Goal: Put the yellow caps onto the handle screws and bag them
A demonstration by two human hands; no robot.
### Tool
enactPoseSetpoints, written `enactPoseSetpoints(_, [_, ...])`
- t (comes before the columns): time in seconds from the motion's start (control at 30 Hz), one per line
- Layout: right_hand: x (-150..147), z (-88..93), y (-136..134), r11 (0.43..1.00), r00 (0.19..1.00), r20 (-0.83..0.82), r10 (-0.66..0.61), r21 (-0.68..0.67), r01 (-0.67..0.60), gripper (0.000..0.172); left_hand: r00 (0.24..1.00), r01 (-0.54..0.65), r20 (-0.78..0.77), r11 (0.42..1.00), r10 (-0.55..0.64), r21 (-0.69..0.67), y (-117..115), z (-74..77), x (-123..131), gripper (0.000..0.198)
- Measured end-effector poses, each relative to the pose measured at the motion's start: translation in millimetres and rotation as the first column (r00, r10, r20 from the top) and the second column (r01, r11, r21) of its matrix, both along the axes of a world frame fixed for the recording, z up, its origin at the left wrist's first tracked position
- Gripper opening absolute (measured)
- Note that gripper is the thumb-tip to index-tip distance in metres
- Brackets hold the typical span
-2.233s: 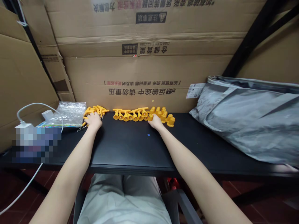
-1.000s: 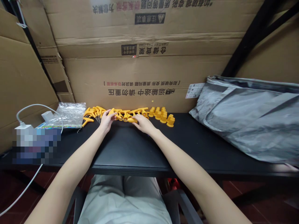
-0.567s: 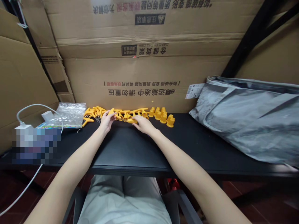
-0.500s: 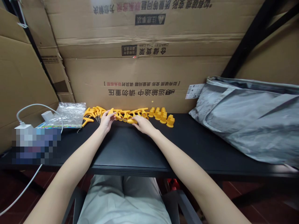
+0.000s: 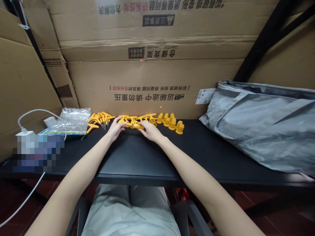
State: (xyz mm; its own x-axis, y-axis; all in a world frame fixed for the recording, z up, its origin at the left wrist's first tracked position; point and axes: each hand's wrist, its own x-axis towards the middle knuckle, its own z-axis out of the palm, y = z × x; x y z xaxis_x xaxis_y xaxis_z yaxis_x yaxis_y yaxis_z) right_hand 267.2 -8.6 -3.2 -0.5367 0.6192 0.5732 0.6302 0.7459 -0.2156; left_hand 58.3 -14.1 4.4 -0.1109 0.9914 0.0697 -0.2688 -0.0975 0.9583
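Observation:
My left hand point(image 5: 115, 129) is closed around a yellow-handled corkscrew, its handle mostly hidden by my fingers. A yellow bell-shaped cap point(image 5: 137, 126) lies sideways in the fingers of my right hand point(image 5: 150, 131). The two pieces meet end to end between my hands; how far one sits inside the other I cannot tell. Just behind my hands is a row of yellow corkscrews with bell caps on them point(image 5: 152, 120). Left of my left hand lie several loose corkscrews point(image 5: 102, 117) with bare metal spirals. To the right, several loose bell caps point(image 5: 172, 124) stand on the table.
The black table point(image 5: 137, 160) backs onto a cardboard sheet point(image 5: 157, 73). A grey bag point(image 5: 253, 127) fills the right end. On the left are clear plastic wrap point(image 5: 73, 119), a white charger with a cable point(image 5: 26, 141) and a blurred-out item point(image 5: 44, 157).
My left hand has turned the corkscrew from upright to pointing right, bringing it against the cap in my right hand. My right hand has hardly moved.

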Motion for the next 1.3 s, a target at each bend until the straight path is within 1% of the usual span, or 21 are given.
enactPoseSetpoints(0.07, [1,0.7,0,1.000,1.000,-0.003,-0.010,0.005,0.010,0.028,0.979,0.028,-0.202,0.997,-0.012,0.078,0,-5.5,0,0.053])
enactPoseSetpoints(0.17, [6,2.0,2,0.999,0.999,-0.011,-0.037,0.018,0.037,0.027,0.887,0.087,-0.461,0.977,0.013,0.195,0,-13.1,-2,0.045])
enactPoseSetpoints(0.2, [8,2.4,3,0.999,0.999,-0.011,-0.046,0.026,0.046,0.026,0.852,0.110,-0.523,0.972,0.016,0.208,0,-14.8,-3,0.042])
enactPoseSetpoints(0.27, [11,3.1,4,0.998,0.998,-0.002,-0.055,0.041,0.055,0.025,0.779,0.150,-0.627,0.970,0.003,0.192,-1,-16.5,-6,0.034])
enactPoseSetpoints(0.3, [12,3.3,5,0.997,0.998,0.005,-0.055,0.046,0.055,0.025,0.734,0.166,-0.679,0.969,0.001,0.181,-2,-16.5,-7,0.032])
enactPoseSetpoints(0.37, [13,3.7,5,0.998,0.999,0.022,-0.049,0.051,0.048,0.025,0.614,0.184,-0.789,0.966,0.030,0.180,-4,-15.1,-9,0.030])
enactPoseSetpoints(0.47, [13,4.1,4,0.997,0.998,0.052,-0.046,0.057,0.044,0.026,0.416,0.186,-0.899,0.956,0.134,0.228,-8,-10.6,-11,0.030])
enactPoseSetpoints(0.53, [13,4.5,3,0.997,0.996,0.073,-0.051,0.063,0.047,0.026,0.343,0.179,-0.922,0.951,0.179,0.251,-11,-7.3,-10,0.028])
enactPoseSetpoints(0.6, [13,5.0,3,0.998,0.996,0.083,-0.041,0.059,0.036,0.026,0.307,0.166,-0.929,0.949,0.208,0.267,-13,-4.9,-10,0.027])
enactPoseSetpoints(0.67, [13,5.3,4,0.999,0.997,0.079,-0.015,0.045,0.012,0.026,0.293,0.153,-0.930,0.949,0.224,0.277,-15,-3.7,-9,0.027])
enactPoseSetpoints(0.8, [13,3.8,6,0.999,0.999,0.045,0.028,0.032,-0.030,0.028,0.283,0.143,-0.932,0.950,0.228,0.276,-14,-3.9,-9,0.027])
enactPoseSetpoints(0.9, [13,0.8,7,0.999,0.999,0.005,0.052,0.012,-0.052,0.027,0.276,0.176,-0.935,0.944,0.223,0.278,-13,-3.9,-11,0.028])
enactPoseSetpoints(1.07, [13,-1.4,9,0.995,0.991,-0.096,0.092,-0.038,-0.096,0.028,0.291,0.192,-0.928,0.936,0.234,0.296,-14,-2.2,-12,0.029])
enactPoseSetpoints(1.13, [14,-0.7,10,0.992,0.988,-0.108,0.112,-0.048,-0.118,0.028,0.255,0.197,-0.938,0.937,0.235,0.288,-14,-1.3,-12,0.029])
enactPoseSetpoints(1.2, [16,0.0,12,0.988,0.984,-0.117,0.134,-0.065,-0.142,0.030,0.196,0.200,-0.951,0.939,0.241,0.279,-14,-0.6,-13,0.030])
enactPoseSetpoints(1.27, [19,-0.1,16,0.981,0.978,-0.149,0.149,-0.105,-0.165,0.034,0.152,0.189,-0.957,0.943,0.248,0.274,-13,-0.1,-14,0.030])
enactPoseSetpoints(1.3, [20,-0.4,17,0.975,0.973,-0.176,0.148,-0.137,-0.173,0.037,0.144,0.181,-0.958,0.945,0.250,0.274,-12,-0.1,-15,0.030])
